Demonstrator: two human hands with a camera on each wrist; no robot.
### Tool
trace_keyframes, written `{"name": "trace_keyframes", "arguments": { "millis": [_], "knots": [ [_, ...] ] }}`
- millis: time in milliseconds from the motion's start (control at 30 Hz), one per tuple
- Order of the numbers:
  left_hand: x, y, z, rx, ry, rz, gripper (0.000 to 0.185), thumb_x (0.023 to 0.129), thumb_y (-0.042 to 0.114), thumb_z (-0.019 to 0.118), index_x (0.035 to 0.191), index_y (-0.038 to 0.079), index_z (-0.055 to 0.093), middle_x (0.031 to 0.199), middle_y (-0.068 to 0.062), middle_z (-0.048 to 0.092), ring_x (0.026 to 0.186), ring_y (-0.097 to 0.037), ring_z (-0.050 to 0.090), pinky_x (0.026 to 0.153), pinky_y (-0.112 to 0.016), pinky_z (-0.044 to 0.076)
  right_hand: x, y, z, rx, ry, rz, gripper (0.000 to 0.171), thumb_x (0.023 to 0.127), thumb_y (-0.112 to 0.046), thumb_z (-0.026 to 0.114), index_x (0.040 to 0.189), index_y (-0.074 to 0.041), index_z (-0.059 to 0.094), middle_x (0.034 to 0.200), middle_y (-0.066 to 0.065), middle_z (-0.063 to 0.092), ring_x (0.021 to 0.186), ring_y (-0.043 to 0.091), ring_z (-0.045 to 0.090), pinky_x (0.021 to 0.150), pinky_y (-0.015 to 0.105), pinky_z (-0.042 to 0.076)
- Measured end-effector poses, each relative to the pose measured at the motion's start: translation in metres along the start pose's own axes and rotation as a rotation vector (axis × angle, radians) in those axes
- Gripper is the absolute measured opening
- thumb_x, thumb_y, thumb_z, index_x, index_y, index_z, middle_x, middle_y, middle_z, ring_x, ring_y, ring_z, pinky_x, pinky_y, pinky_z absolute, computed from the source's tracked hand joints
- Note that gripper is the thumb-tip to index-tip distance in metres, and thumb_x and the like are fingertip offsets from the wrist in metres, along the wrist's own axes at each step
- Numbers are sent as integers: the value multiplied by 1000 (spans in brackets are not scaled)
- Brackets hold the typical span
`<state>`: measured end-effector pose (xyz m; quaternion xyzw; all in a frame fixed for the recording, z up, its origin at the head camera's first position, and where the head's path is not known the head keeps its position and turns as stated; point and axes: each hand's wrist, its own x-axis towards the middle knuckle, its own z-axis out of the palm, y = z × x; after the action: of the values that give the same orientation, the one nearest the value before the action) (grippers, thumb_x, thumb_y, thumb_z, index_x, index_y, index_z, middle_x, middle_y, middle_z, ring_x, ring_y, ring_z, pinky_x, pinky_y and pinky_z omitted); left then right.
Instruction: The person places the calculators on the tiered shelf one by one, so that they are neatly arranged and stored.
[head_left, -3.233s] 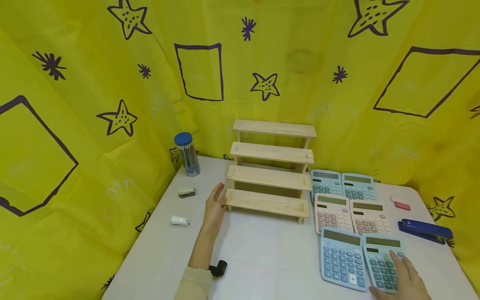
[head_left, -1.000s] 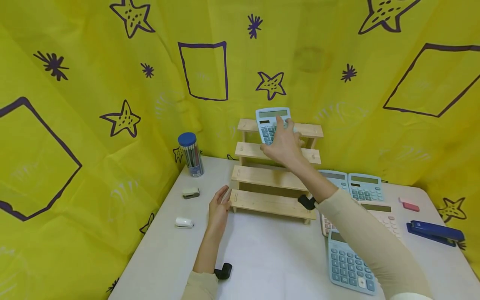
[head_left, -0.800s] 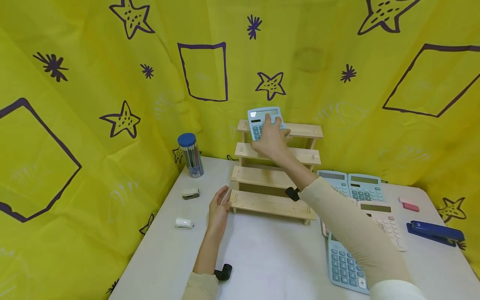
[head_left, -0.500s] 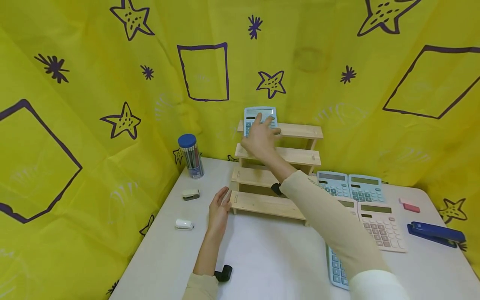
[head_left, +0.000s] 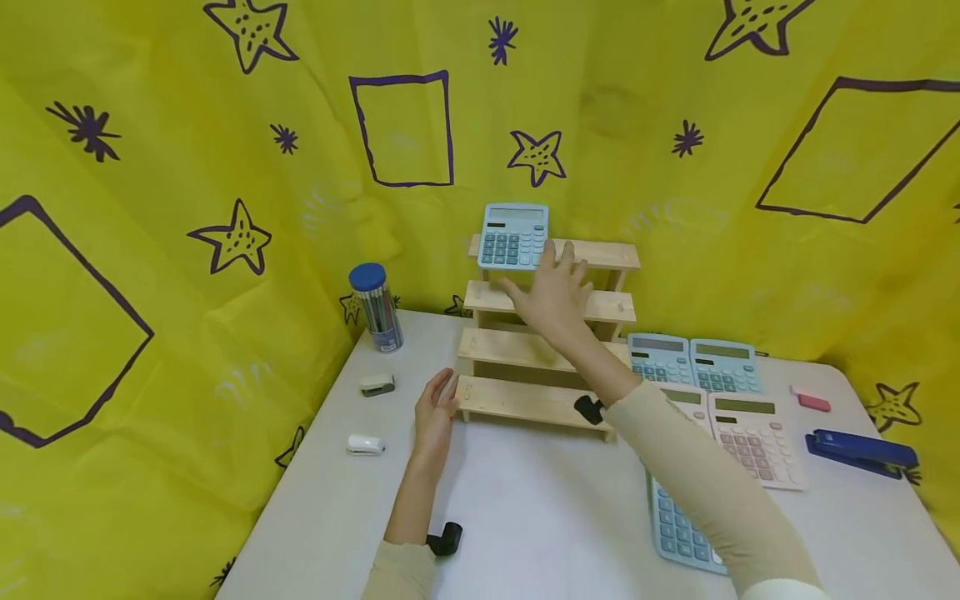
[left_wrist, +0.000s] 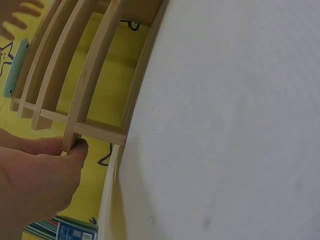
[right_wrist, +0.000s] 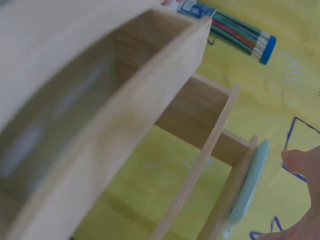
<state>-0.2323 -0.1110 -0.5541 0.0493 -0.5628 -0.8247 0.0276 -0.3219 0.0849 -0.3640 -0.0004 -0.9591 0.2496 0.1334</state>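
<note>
A light blue calculator (head_left: 513, 237) rests at the left end of the top tier of a stepped wooden display rack (head_left: 525, 400). My right hand (head_left: 553, 300) is just right of and below it, fingers spread, holding nothing. In the right wrist view the calculator's edge (right_wrist: 250, 185) lies along the top tier, with the fingers apart from it. At the rack's lower left, my left hand (head_left: 435, 421) holds the end of the bottom tier. The left wrist view shows thumb and fingers (left_wrist: 75, 155) pinching that board end.
More blue calculators (head_left: 722, 367) and pink calculators (head_left: 757, 442) lie right of the rack, partly behind the right sleeve. A blue stapler (head_left: 862, 452) and pink eraser (head_left: 813, 402) are farther right. Left stand a pencil tub (head_left: 377, 308) and two small staplers (head_left: 365, 445). A yellow curtain hangs behind.
My right hand has carried a blue calculator from the table's lower right up to the rack's top tier, let go and drawn back rightward. The left hand has stayed at the rack.
</note>
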Motion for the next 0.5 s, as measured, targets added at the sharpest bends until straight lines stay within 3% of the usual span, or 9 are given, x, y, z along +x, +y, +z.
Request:
{"name": "trace_keyframes", "arguments": {
  "millis": [133, 333, 500],
  "knots": [
    [2, 3, 0, 5, 8, 3, 62, 96, -19, 40, 156, -4, 37, 165, -21, 34, 152, -34, 37, 123, -40, 36, -33, 28, -16, -5, 15, -34, 101, 93, -62, 67, 164, -5, 23, 166, 31, 19, 148, 60, 23, 112, 79, 29],
    [0, 3, 2, 20, 8, -12, 63, 96, -18, 42, 157, -3, 36, 165, -20, 35, 152, -32, 37, 124, -42, 35, -92, 79, -38, -4, -5, -38, 98, 94, -55, 71, 163, -3, 25, 166, 33, 19, 148, 60, 22, 110, 83, 26],
    [-2, 2, 3, 22, -2, -5, 62, 97, -17, 42, 158, -4, 33, 166, -20, 32, 153, -33, 35, 125, -44, 33, -140, 119, -49, -40, -19, -46, 97, 94, -56, 71, 160, 3, 29, 161, 38, 23, 141, 66, 27, 98, 89, 31]
  ]
}}
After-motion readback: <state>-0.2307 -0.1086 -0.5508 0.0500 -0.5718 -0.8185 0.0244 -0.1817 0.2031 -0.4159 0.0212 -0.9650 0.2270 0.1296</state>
